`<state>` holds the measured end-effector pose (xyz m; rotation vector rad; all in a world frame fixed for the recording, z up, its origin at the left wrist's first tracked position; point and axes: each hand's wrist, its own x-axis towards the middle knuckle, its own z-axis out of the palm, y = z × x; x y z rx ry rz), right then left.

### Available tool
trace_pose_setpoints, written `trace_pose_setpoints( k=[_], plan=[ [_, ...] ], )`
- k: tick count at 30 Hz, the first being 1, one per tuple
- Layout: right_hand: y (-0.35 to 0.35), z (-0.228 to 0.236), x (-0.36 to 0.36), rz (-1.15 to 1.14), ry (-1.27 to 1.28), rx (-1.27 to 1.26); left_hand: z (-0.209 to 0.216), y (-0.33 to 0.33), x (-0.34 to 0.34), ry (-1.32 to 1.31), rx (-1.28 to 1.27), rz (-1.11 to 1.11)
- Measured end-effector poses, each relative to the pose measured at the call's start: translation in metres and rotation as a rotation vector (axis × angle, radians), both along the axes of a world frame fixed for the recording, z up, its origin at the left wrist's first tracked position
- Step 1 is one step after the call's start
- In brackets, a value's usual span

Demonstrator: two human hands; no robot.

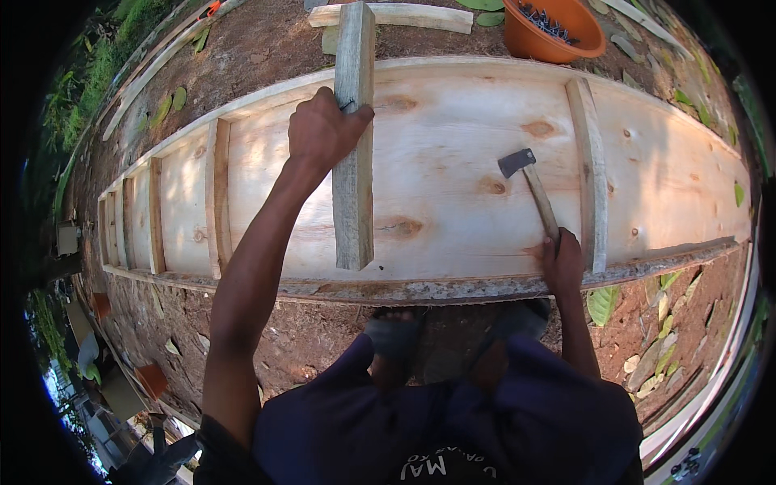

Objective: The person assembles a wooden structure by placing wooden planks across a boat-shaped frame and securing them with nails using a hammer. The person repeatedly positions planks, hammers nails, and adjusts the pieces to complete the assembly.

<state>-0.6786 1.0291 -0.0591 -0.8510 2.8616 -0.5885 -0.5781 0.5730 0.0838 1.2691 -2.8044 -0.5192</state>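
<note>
My left hand (327, 133) grips a rough, squared wooden batten (353, 194). The batten points away from me, over the long plywood panel (453, 218), and its far end reaches past the panel's far edge. A thin dark bit of metal, which looks like a nail (347, 106), shows by the thumb and fingers. In my right hand (562, 263) is a small hatchet (540, 190), held near the end of its wooden handle. Its dark head is over the panel, right of the batten, with the blade turned left.
Several cross battens (590, 178) span the panel between its long edge strips. Beyond it stands an orange bucket (558, 32) with many nails inside. A loose wood strip (420, 16) lies on the soil. Leaves (602, 305) are scattered around, and my feet are at the near edge.
</note>
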Motion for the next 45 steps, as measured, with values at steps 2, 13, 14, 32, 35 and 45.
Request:
trace_pose_setpoints(
  k=[2, 13, 14, 32, 35, 45],
  plan=[
    [0.000, 0.001, 0.000, -0.005, -0.021, -0.002, -0.023, 0.024, 0.016, -0.031, 0.079, 0.016],
    [-0.006, 0.010, 0.006, -0.059, -0.062, 0.032, -0.084, 0.079, 0.052, 0.011, 0.230, 0.062],
    [-0.006, 0.009, 0.006, -0.059, -0.059, 0.032, -0.085, 0.078, 0.051, 0.023, 0.219, 0.060],
    [-0.001, 0.005, 0.006, -0.003, -0.054, 0.019, -0.117, 0.051, 0.038, 0.015, 0.211, 0.132],
    [-0.005, 0.006, 0.002, -0.021, -0.056, 0.017, -0.110, 0.059, 0.039, 0.037, 0.246, 0.154],
    [-0.009, 0.013, 0.003, -0.068, -0.118, 0.078, -0.116, 0.067, 0.048, -0.037, 0.147, -0.040]
  ],
)
